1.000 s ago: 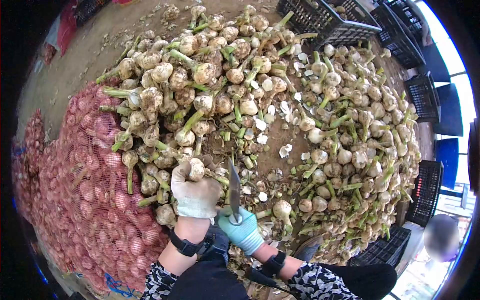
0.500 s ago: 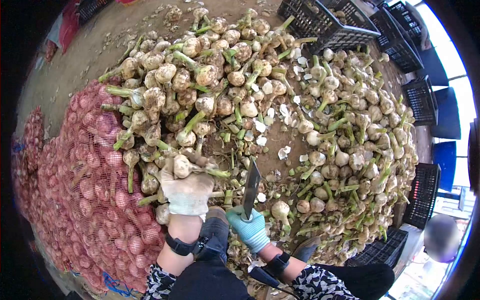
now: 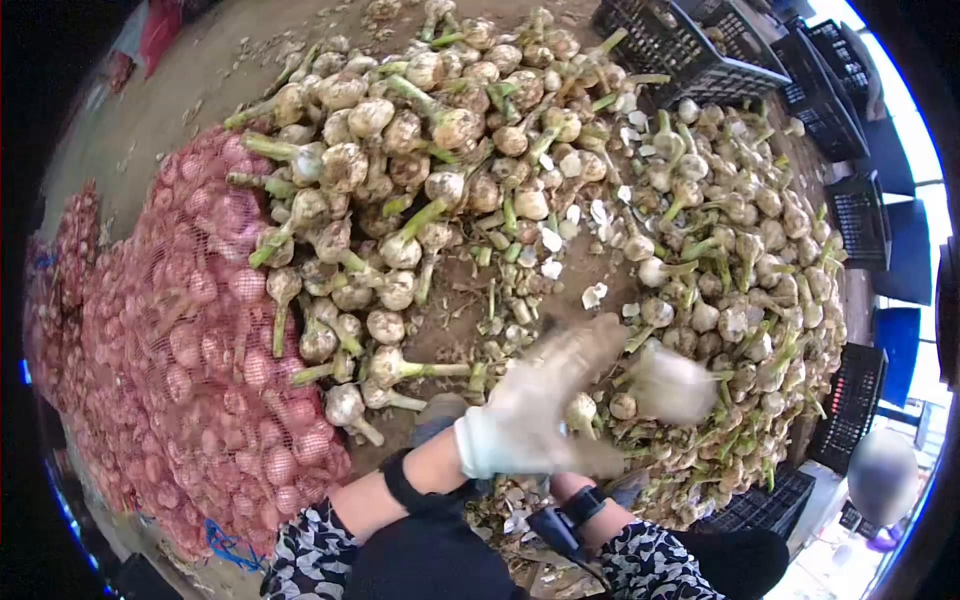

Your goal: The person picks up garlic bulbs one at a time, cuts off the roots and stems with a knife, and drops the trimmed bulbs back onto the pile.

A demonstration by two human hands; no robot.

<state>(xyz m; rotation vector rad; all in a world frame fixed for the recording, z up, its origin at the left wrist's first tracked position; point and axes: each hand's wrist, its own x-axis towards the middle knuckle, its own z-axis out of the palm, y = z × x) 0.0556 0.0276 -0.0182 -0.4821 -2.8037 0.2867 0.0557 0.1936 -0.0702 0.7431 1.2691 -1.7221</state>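
Observation:
My left hand, in a pale glove, reaches across to the right, smeared by motion. Its fingers and thumb are spread. Just past the fingertips a garlic bulb hangs blurred in the air, apart from the hand, over the edge of the right-hand garlic pile. Of my right arm only the wrist with a black band shows; that hand and whatever it holds are hidden behind my left hand. Uncut garlic with long green stems is heaped ahead and to the left.
A pink mesh sack of bulbs lies along my left side. Black crates stand at the back and right. Stem scraps and white peelings litter the ground between the piles. A blurred person's head appears at far right.
My left hand has swung from the left heap to the right, and the garlic bulb has left it. The knife in my right hand, visible before, is now hidden. The view has shifted slightly.

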